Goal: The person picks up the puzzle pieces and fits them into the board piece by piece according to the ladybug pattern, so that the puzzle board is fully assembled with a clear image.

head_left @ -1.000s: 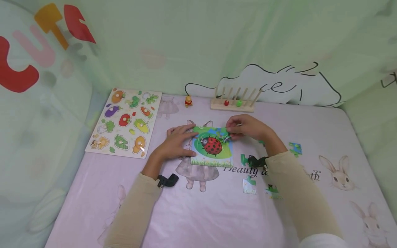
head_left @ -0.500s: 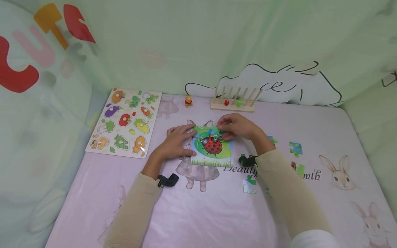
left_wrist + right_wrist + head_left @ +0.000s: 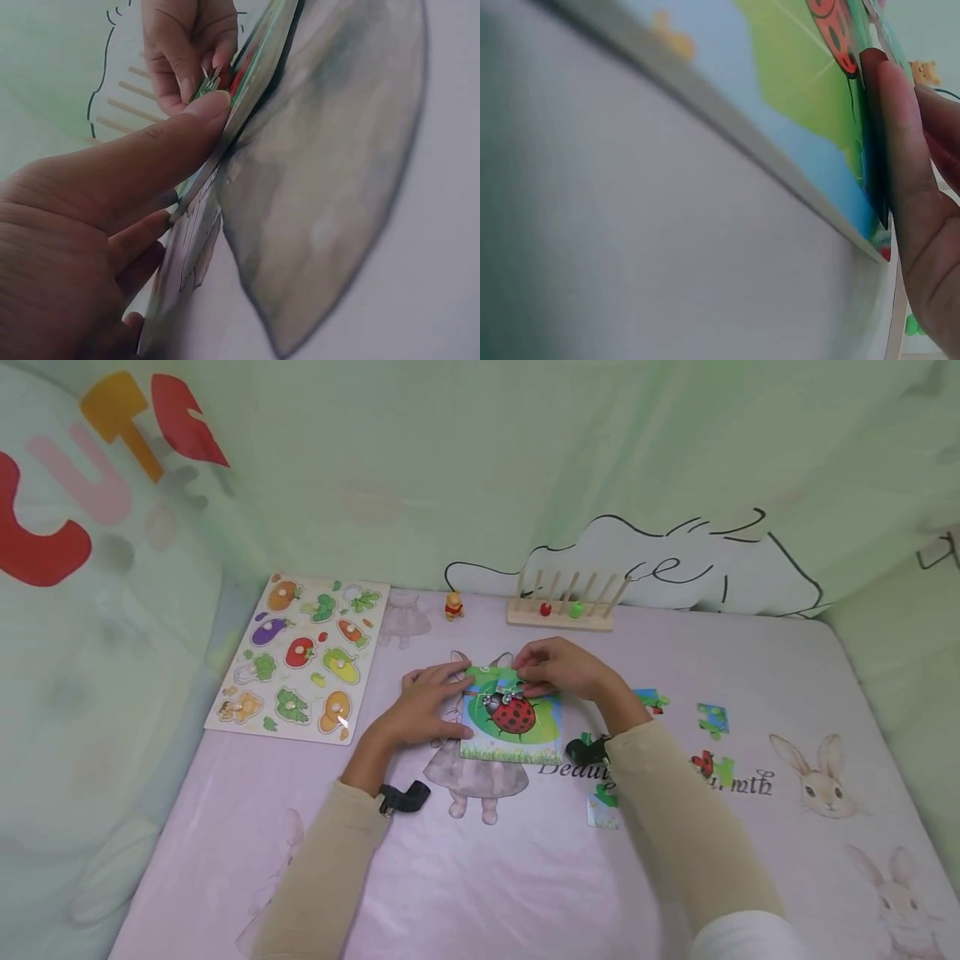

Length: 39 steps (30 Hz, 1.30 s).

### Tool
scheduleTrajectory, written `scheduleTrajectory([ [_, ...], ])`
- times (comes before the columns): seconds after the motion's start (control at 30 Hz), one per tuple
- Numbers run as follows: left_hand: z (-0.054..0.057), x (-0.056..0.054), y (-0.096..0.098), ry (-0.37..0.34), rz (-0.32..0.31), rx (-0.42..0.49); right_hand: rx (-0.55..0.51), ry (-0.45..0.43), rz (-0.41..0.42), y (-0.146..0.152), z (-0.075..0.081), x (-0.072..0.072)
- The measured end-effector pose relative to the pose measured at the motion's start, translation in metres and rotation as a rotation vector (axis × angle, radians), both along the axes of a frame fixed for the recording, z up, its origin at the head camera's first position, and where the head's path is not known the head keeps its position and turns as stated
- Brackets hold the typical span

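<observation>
from the head, the ladybug puzzle (image 3: 517, 742) lies flat on the pink rabbit-print surface (image 3: 450, 885), between the two hands. the left hand (image 3: 423, 710) rests along the puzzle's left side, its grip loose and spread, fingertips at the upper corner and thumb lower down, touching without closing round anything. the right hand (image 3: 562, 668) is at the upper right, its grip nearly closed, pinching a puzzle piece (image 3: 511, 683) over the ladybug's head. loose pieces (image 3: 713, 719) lie to the right, some partly hidden by the right arm. farther back stand a small bear figure (image 3: 453, 606) and a wooden peg rack (image 3: 560, 616) with a red and a green bead; a vegetable board (image 3: 300, 660) lies to the left.

from the left wrist, the left thumb presses the puzzle's edge and other fingers touch it farther down; beyond, the right fingertips come together on something green.

from the right wrist, the right fingers sit close against a thin, dark edge just above the puzzle's face; exactly how the piece meets the puzzle, i cannot tell.
</observation>
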State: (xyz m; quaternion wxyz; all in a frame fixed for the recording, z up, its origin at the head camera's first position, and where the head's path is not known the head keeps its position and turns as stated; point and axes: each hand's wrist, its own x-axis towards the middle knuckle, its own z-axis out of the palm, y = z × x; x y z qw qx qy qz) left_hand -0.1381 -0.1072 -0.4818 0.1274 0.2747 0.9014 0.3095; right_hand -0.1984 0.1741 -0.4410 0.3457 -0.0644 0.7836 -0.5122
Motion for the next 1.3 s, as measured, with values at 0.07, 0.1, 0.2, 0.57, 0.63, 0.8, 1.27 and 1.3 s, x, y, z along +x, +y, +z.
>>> scheduleTrajectory([
  [0.07, 0.0, 0.0, 0.0, 0.003, -0.001, -0.007, -0.004, -0.003, -0.002, 0.0, 0.0, 0.0],
  [0.1, -0.001, 0.0, -0.001, 0.005, 0.0, -0.009, -0.001, -0.002, -0.001, 0.0, 0.0, 0.001],
  [0.2, -0.002, 0.0, -0.001, 0.005, 0.003, -0.007, 0.016, 0.017, 0.013, -0.001, 0.001, 0.002],
  [0.57, -0.002, -0.001, -0.003, 0.011, 0.008, -0.008, 0.049, 0.085, 0.01, -0.008, 0.001, 0.0],
  [0.63, -0.002, 0.0, -0.002, 0.012, -0.001, 0.004, 0.073, 0.107, 0.004, -0.009, 0.001, 0.001],
  [0.8, 0.001, 0.001, 0.0, 0.02, -0.012, 0.021, 0.15, 0.166, -0.004, -0.013, 0.002, 0.001],
  [1.27, 0.0, -0.001, -0.001, 0.028, -0.02, 0.011, 0.373, 0.299, -0.01, -0.029, 0.009, 0.001],
  [1.3, 0.0, -0.001, -0.001, 0.026, -0.019, 0.011, 0.391, 0.308, -0.013, -0.031, 0.008, 0.001],
])
